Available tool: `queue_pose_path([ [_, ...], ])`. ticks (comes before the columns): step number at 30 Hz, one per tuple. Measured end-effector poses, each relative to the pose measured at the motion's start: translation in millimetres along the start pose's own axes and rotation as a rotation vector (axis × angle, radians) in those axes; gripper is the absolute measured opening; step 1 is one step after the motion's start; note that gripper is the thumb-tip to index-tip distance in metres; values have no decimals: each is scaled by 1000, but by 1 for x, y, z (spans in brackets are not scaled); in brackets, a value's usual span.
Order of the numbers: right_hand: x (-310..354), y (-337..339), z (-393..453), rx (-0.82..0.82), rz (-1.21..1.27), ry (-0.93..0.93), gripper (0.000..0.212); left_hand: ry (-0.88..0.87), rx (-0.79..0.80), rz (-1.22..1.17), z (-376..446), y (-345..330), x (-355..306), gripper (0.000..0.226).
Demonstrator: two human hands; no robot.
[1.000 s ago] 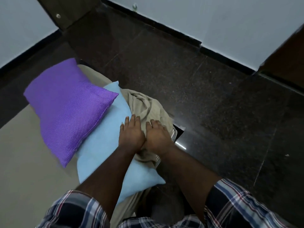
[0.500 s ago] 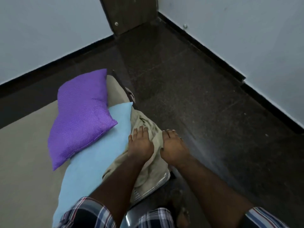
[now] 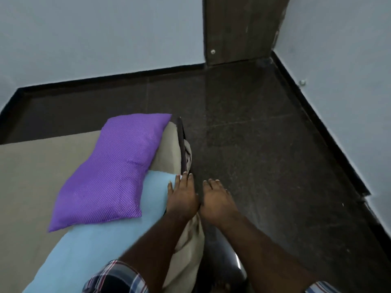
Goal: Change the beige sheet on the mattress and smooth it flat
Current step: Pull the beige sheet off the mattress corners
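Since the frame half a second back, my view has swung up toward the room's corner and both hands have slid forward along the bed's edge, so the bunched cloth that lay under the palms now trails behind them toward my body.

My left hand (image 3: 183,196) lies flat with fingers straight, pressing down at the mattress edge beside the corner of the pale blue pillow (image 3: 93,246); nothing is gripped. My right hand (image 3: 218,200) sits just beside it, fingers extended and loose, over the dark side of the bed; I cannot tell whether it touches cloth or only hovers.

Between and below the wrists hangs the crumpled beige cotton sheet (image 3: 190,246), draped down the bed's side. More beige covers the mattress (image 3: 27,166) to the left.

The purple dotted pillow (image 3: 114,172) rests on the blue one, and both weigh on the sheet. The dark polished stone floor (image 3: 264,144) lies beyond.

I judge the sheet light, limp and easily wrinkled; it will drag rather than slide while the pillows pin it. I would take hold at a hem or corner, pinching a fold of the hanging part, after lifting the pillows away.
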State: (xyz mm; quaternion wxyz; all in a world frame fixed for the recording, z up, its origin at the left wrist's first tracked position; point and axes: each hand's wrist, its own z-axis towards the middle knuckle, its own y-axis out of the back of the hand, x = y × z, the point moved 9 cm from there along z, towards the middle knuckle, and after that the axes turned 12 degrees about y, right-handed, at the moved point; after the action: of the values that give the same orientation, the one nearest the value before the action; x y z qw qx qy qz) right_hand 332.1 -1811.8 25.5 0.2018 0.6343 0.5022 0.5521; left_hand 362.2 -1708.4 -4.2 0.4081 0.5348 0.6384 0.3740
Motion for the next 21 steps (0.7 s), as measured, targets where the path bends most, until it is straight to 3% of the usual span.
queue_pose_path([
  [4,-11,35,59,74,-28,109,70,123,-18,-61,48,23,-9,73],
  [8,-40,65,118,153,-38,190,87,279,-34,-60,95,47,-18,72],
  [12,-57,90,177,190,-87,268,80,401,-76,-127,128,72,-21,71],
  [17,-16,88,245,272,-84,395,66,548,-109,-182,158,82,18,69],
  [21,28,64,285,374,-122,510,67,611,-122,-112,186,75,64,69],
])
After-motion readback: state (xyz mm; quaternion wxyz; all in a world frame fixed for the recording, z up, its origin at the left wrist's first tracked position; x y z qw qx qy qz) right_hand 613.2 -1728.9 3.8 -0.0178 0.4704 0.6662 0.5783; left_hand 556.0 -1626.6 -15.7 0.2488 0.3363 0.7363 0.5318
